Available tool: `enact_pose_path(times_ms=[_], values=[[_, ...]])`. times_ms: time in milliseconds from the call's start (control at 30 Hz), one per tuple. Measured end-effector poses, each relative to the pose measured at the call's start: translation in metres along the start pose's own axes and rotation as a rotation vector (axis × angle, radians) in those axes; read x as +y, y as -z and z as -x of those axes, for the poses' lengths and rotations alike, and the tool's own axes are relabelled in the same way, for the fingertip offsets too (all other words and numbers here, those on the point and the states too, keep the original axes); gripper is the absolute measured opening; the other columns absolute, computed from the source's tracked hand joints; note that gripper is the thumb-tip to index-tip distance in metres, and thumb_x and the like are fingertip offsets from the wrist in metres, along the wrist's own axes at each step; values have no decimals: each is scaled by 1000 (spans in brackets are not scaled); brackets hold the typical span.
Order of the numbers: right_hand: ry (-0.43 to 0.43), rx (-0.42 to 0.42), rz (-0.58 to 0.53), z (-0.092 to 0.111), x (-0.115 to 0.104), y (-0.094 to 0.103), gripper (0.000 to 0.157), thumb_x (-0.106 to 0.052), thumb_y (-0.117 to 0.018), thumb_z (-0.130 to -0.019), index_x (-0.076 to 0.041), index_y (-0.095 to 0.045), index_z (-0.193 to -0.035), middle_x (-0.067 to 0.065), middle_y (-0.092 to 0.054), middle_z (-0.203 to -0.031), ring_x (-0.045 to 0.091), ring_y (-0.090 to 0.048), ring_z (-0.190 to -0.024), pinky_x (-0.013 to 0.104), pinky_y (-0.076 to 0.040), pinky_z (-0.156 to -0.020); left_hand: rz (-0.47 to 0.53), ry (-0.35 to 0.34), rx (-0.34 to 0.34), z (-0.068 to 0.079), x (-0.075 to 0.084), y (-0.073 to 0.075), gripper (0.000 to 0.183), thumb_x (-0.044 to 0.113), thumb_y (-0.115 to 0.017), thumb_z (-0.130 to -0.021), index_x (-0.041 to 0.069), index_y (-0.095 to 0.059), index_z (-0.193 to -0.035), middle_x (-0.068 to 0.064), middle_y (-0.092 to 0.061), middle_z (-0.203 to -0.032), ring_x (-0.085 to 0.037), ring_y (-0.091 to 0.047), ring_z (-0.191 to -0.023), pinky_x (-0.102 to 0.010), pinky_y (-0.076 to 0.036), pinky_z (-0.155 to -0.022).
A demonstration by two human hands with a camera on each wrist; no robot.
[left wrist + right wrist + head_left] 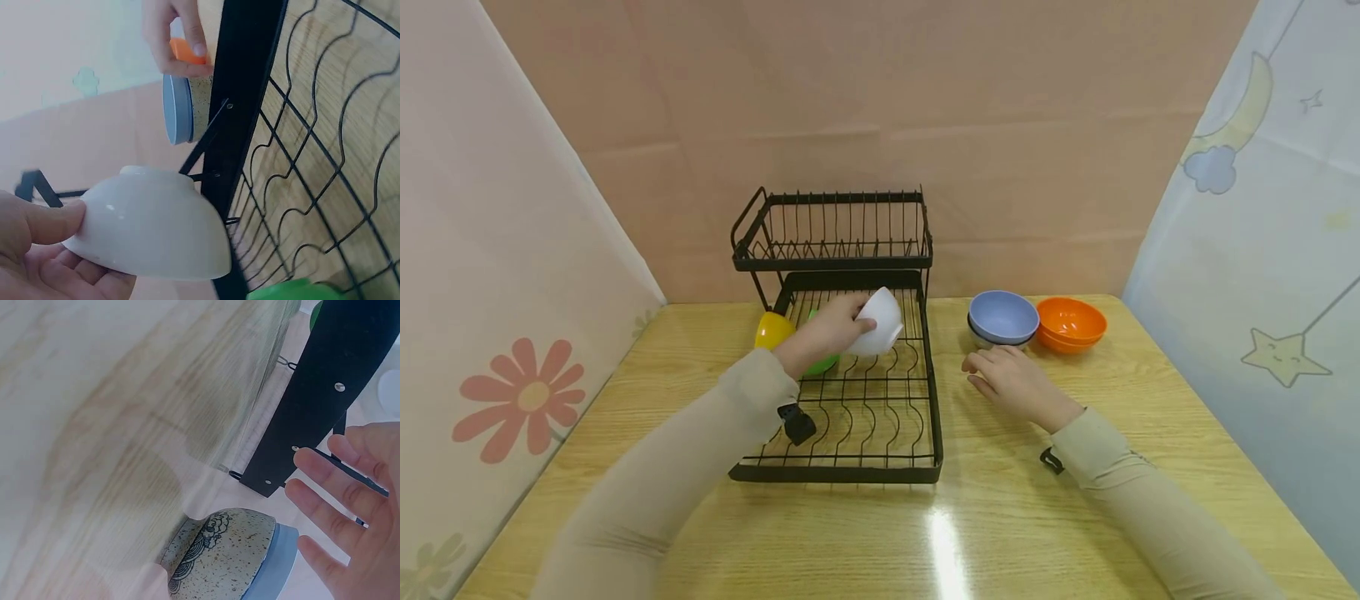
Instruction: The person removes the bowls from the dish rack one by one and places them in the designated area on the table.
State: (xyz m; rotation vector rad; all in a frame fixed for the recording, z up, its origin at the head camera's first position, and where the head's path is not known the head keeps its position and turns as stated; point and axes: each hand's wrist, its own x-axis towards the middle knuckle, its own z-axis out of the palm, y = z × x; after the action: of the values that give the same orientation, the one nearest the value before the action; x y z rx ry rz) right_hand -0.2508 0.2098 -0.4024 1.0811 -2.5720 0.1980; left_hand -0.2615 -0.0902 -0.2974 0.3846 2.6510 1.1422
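My left hand (837,327) grips a white bowl (880,323) by its rim, thumb on one side and fingers on the other. The bowl is tilted on its side above the lower tier of a black dish rack (934,417). Behind that hand, a yellow bowl (772,330) and a partly hidden green bowl (822,365) sit in the rack. My right hand (1011,383) hovers over the table with relaxed fingers, holding nothing. Just beyond it, a blue bowl (1004,315) is stacked in a speckled bowl (219,553) with a dark wave pattern.
Orange bowls (1070,323) stand stacked to the right of the blue bowl. The rack's raised upper tier (835,265) overhangs the back of the lower one. A peach backdrop (1015,167) rises behind the wooden table (850,542), with patterned cloth walls on both sides.
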Motion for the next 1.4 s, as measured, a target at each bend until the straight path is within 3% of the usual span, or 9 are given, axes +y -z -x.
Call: enact_pose_path(times_ms=[167, 367, 567, 733, 933, 1167, 1400], values=[[-1, -5, 5, -1, 0, 0, 12, -15, -68, -90, -10, -64, -100, 1, -69, -97, 23, -64, -94, 44, -47, -92, -198, -191, 38, 15, 7, -3, 35, 16, -54, -100, 2, -52, -132, -16, -61, -127, -26, -61, -110, -39, -54, -89], [-3, -6, 4, -2, 0, 0, 11, -15, -68, -90, -11, -64, -99, 1, -69, -96, 23, -64, -93, 44, -47, -91, -518, -432, 88, 32, 12, -9, 29, 13, -58, -97, 7, -56, -125, -12, -68, -116, -19, -66, -81, -22, -55, -66], [2, -3, 19, -2, 1, -1, 12, -15, -68, -90, -12, -63, -99, 0, -69, -96, 22, -64, -92, 42, -47, -91, -821, -855, 235, 36, 6, -12, 23, 12, -69, -90, 10, -63, -111, -3, -74, -104, -16, -70, -92, -26, -56, -83], [20, 9, 29, -3, 3, -2, 12, -16, -69, -89, -11, -63, -98, 1, -69, -96, 22, -64, -91, 42, -48, -90, -957, -1060, 296, 36, -2, -12, 22, 13, -73, -87, 12, -65, -107, 2, -73, -100, -12, -69, -92, -26, -53, -89], [36, 32, 25, -2, 3, -4, 13, -14, -70, -88, -11, -63, -98, 1, -69, -95, 22, -64, -90, 42, -48, -89, -989, -1161, 315, 31, -10, -13, 19, 11, -73, -85, 12, -64, -102, 4, -74, -95, -10, -68, -89, -23, -53, -87], [26, 8, 12, -1, 0, -2, 13, -14, -70, -88, -11, -63, -98, 0, -69, -96, 22, -65, -91, 43, -47, -92, -1019, -1167, 264, 28, -16, -18, 18, 8, -71, -86, 12, -64, -103, 3, -74, -94, -10, -68, -89, -22, -53, -86], [13, -9, 10, -2, -2, 0, 12, -15, -68, -89, -11, -63, -99, 0, -69, -96, 22, -64, -92, 42, -46, -92, -983, -1153, 217, 28, -19, -22, 15, 11, -68, -90, 12, -63, -104, 4, -74, -95, -9, -68, -89, -22, -52, -88]])
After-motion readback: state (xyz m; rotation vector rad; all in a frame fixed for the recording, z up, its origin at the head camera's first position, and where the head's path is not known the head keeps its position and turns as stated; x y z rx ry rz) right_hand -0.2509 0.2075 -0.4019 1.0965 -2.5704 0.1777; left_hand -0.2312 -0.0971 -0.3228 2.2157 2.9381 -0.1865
